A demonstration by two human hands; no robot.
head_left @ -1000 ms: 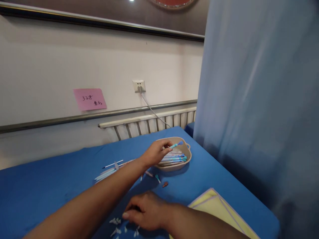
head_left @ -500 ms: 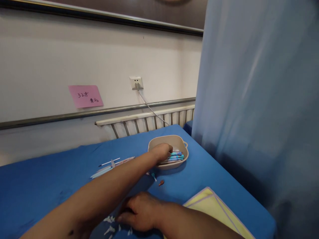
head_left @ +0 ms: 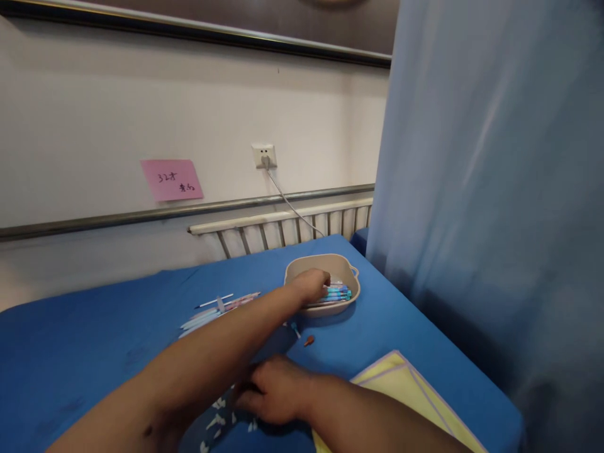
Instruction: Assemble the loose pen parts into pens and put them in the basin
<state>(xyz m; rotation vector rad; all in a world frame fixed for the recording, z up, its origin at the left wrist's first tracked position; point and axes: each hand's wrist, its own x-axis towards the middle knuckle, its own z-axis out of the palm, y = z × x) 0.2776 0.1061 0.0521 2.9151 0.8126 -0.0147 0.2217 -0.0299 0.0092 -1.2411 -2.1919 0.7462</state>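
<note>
My left hand [head_left: 311, 285] reaches over the rim into a beige basket [head_left: 324, 259]. Its fingers are curled down, and their tips and whatever they grip are hidden. Beside them in the basket lie several blue and turquoise pens [head_left: 338, 293]. My right hand [head_left: 274, 390] is low over the bed, under my left forearm, with thumb and forefinger apart and nothing visible between them. Small white pointed pieces [head_left: 217, 420] lie scattered just left of it. A brown piece [head_left: 309, 340] and a small teal-and-white piece [head_left: 295, 329] rest between my right hand and the basket.
Pale blue and pink pen-like sticks [head_left: 207, 314] lie bundled on the blue sheet [head_left: 117, 327], left of my forearm. A folded yellow cloth [head_left: 406, 390] is by my right forearm. A blue curtain [head_left: 472, 189] hangs on the right. A railing [head_left: 278, 217] runs along the wall.
The whole view has shifted slightly, so things appear a little farther right. My left hand stays in the basket, and my right hand stays beside the white pieces.
</note>
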